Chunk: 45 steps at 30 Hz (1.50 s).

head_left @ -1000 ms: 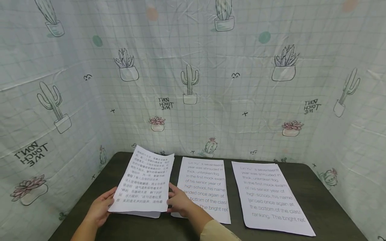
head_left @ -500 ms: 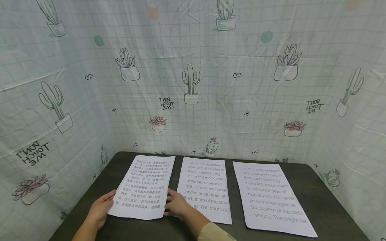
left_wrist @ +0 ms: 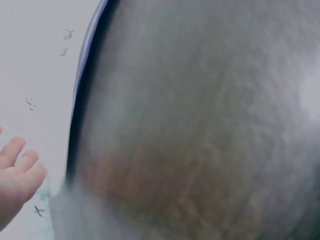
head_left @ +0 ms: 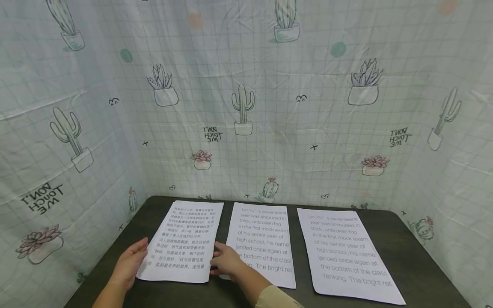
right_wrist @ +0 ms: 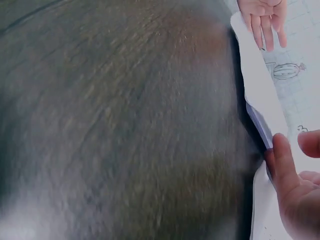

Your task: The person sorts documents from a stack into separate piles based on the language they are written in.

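A stack of white paper sheets (head_left: 181, 244) printed with Chinese characters lies flat on the left part of the dark table. My left hand (head_left: 129, 263) is at its lower left edge, fingers extended. At the lower right edge is my right hand (head_left: 227, 259). In the right wrist view, my right hand (right_wrist: 300, 190) has its thumb apart from the fingers, which are by the edge of the paper. Partly over the middle stack of English-printed sheets (head_left: 262, 239), the right hand and forearm hide some of its text.
Another stack of English-printed sheets (head_left: 346, 252) lies on the right, slightly angled. The dark wooden table (head_left: 416, 256) ends at a hanging cloth (head_left: 269, 149) with cactus drawings, which encloses its back and sides.
The upper Chinese-printed paper, raised between both hands a second ago, has come down flat onto the paper below. Both hands have loosened from its edges.
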### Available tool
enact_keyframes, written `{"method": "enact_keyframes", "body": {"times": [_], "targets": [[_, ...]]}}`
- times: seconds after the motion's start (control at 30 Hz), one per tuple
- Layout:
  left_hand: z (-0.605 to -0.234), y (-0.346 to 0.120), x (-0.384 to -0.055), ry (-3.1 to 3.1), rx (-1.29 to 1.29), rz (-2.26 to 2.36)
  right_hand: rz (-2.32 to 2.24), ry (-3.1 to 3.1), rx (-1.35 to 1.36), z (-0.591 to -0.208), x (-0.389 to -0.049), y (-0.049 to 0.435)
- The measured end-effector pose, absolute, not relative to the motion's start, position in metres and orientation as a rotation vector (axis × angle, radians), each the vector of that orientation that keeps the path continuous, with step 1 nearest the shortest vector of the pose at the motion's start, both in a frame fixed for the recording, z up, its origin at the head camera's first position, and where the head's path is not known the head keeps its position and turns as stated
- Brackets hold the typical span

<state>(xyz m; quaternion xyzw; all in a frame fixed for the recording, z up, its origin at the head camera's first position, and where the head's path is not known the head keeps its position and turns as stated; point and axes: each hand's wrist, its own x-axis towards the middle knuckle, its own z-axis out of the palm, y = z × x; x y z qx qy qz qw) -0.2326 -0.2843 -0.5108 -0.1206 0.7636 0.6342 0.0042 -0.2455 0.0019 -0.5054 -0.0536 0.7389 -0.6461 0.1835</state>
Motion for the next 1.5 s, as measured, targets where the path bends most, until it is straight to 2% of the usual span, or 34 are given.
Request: {"method": "enact_keyframes", "body": {"times": [0.4, 0.9, 1.5], "targets": [[-0.492, -0.248, -0.235, 2.449, -0.251, 1.954, -1.76, 2.226, -0.219, -0.496, -0.25, 0.036], [-0.498, -0.193, -0.245, 2.351, -0.056, 2.022, -1.71, 2.316, -0.183, -0.49, -0.25, 0.087], [-0.499, -0.119, -0.261, 2.312, 0.105, 1.955, -1.78, 2.428, 0.025, -0.487, -0.246, 0.162]]}}
